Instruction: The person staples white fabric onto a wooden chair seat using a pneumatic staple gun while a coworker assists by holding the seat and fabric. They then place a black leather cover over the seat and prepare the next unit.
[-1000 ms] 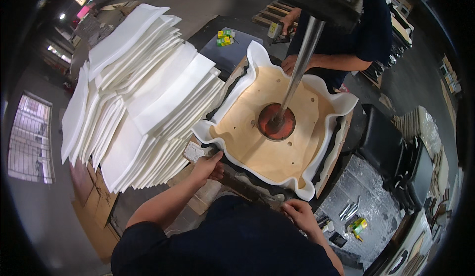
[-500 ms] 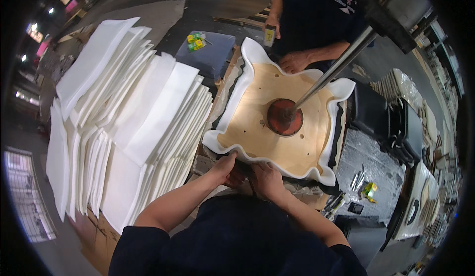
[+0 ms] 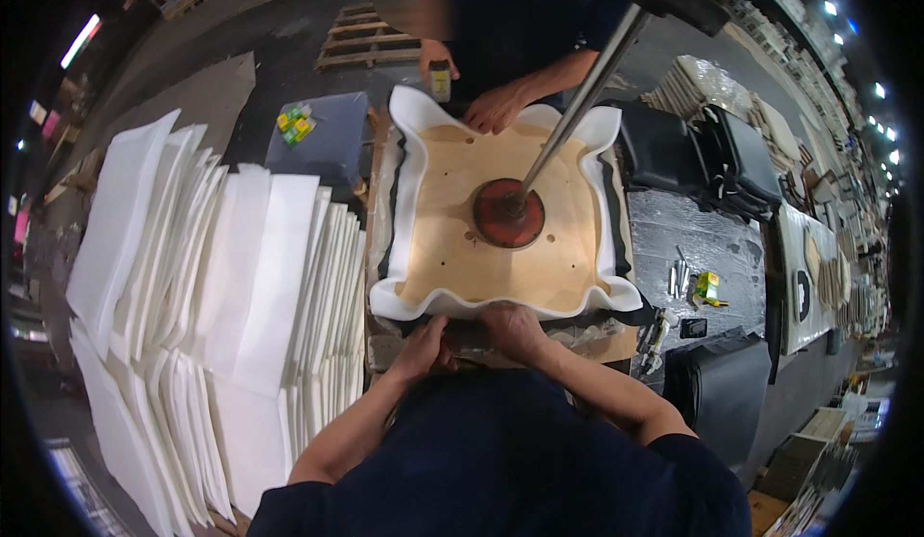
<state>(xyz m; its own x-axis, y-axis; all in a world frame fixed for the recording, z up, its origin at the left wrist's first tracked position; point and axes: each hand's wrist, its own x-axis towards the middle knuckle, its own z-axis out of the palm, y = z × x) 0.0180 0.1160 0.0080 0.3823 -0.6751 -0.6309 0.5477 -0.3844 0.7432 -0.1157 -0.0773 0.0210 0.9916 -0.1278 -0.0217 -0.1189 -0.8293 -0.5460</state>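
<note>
A square wooden board [image 3: 448,234] lies in front of me, edged by wavy white foam [image 3: 602,298] that curls up at the corners. A black cover [image 3: 390,239] shows outside and beneath the foam. At the near edge, my left hand [image 3: 422,346] is closed on the black cover, its fingertips partly hidden. Just to its right, my right hand [image 3: 515,331] is curled at the same edge, slightly blurred, its fingers mostly hidden by the hand's back. A metal rod [image 3: 585,94] presses down on the board through a round red disc [image 3: 508,214].
Opposite, a person's hand [image 3: 496,109] touches the far foam edge; the other holds a boxy tool [image 3: 440,82]. White foam sheets [image 3: 260,287] are stacked at left. Small yellow-green boxes [image 3: 295,124] sit beyond them. At right are metal tools [image 3: 679,277] and black padded pieces [image 3: 717,393].
The whole view has shifted and turned, so the board appears straighter. My left thumb has come off the foam rim, and my right hand's back is higher against the edge.
</note>
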